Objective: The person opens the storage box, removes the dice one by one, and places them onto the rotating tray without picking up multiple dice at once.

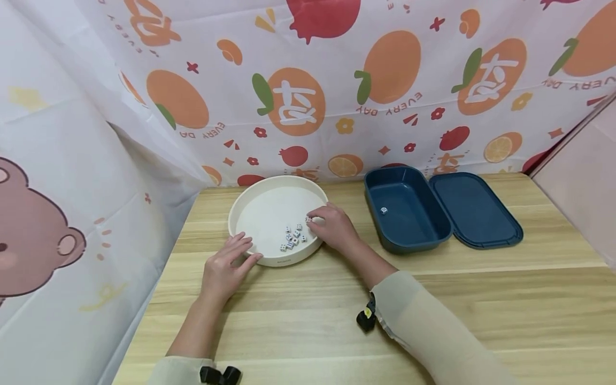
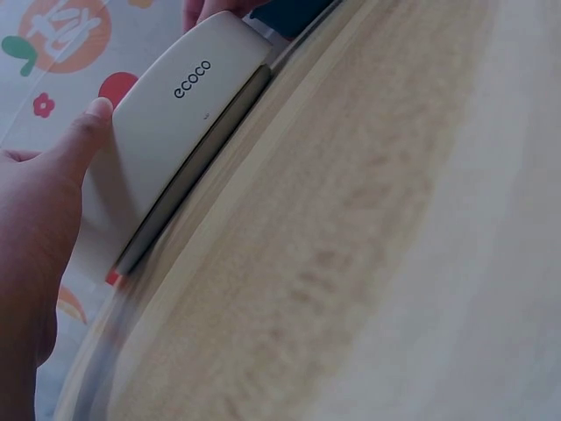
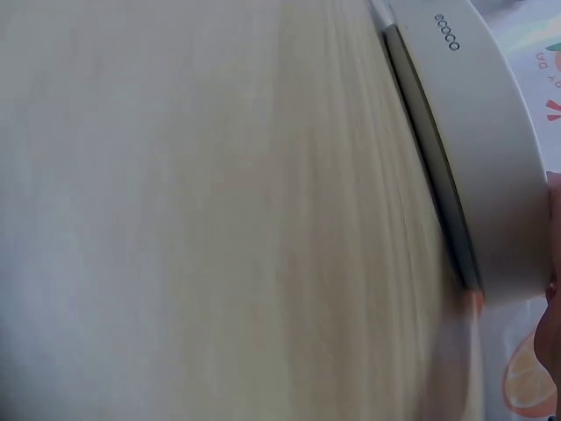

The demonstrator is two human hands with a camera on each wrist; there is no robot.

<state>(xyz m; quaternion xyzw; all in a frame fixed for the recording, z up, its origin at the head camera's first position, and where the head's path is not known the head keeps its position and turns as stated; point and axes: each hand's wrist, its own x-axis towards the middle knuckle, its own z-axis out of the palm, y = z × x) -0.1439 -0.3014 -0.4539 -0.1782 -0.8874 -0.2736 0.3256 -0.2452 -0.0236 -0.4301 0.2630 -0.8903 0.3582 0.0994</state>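
A round cream tray (image 1: 260,214) stands on the wooden table, with several small white dice (image 1: 290,238) loose in its front right part. My right hand (image 1: 332,227) reaches over the tray's right rim and pinches a die (image 1: 308,219) between thumb and fingertips. On the front left rim rests my left hand (image 1: 225,267), fingers reaching over the edge and thumb at the front. In the left wrist view, the left thumb (image 2: 83,132) lies against the tray's wall (image 2: 166,114). Only the edge of the right hand (image 3: 554,289) appears in the right wrist view.
A dark blue rectangular box (image 1: 409,208) stands right of the tray, with a single die (image 1: 383,210) in it. Its matching lid (image 1: 476,211) lies against its right side. A fruit-print cloth (image 1: 337,144) hangs behind the table.
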